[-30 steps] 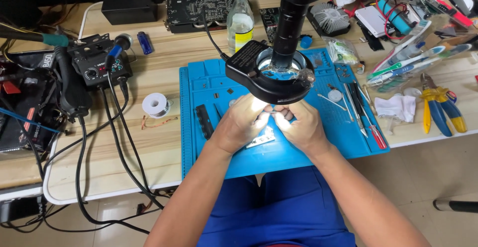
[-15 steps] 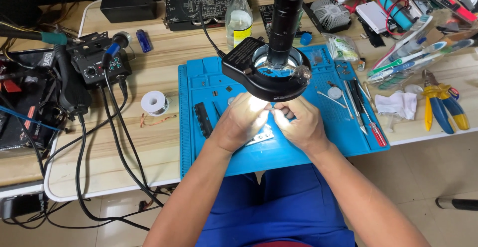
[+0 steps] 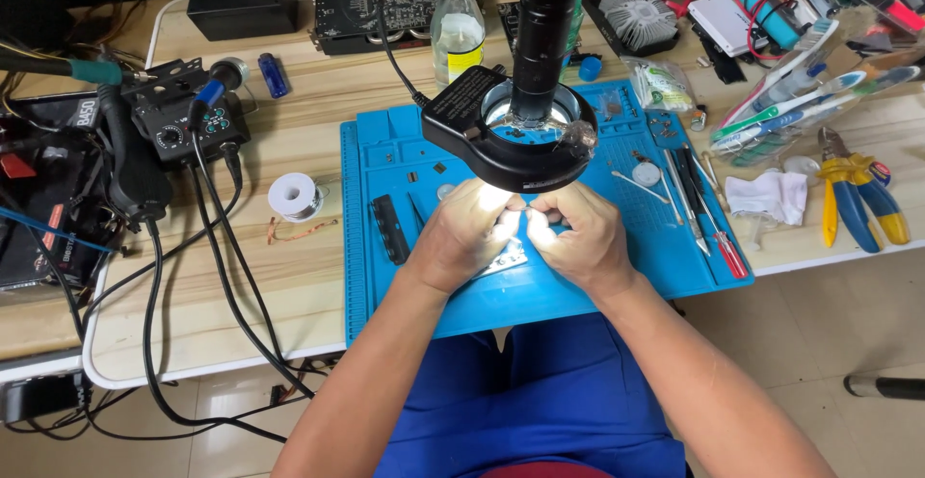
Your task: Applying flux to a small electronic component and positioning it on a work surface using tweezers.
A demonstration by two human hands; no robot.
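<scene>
My left hand (image 3: 464,237) and my right hand (image 3: 575,235) meet under the black ring light (image 3: 511,141) of a microscope, brightly lit from above. Both rest on the blue work mat (image 3: 617,266), fingers curled together over a small flat silvery piece (image 3: 506,259) whose edge shows below my left hand. Whatever the fingertips pinch is hidden by the glare and the hands. A small black rectangular part (image 3: 390,228) lies on the mat just left of my left hand.
Screwdrivers and tweezers (image 3: 708,213) lie at the mat's right side, a white cloth (image 3: 768,196) and yellow-blue pliers (image 3: 853,199) beyond. A solder spool (image 3: 294,196), soldering station (image 3: 188,121) and black cables sit left. A glass bottle (image 3: 457,25) stands behind.
The hands stay together under the ring light with only slight finger shifts. The view has drifted a little, so the scene sits slightly differently in frame.
</scene>
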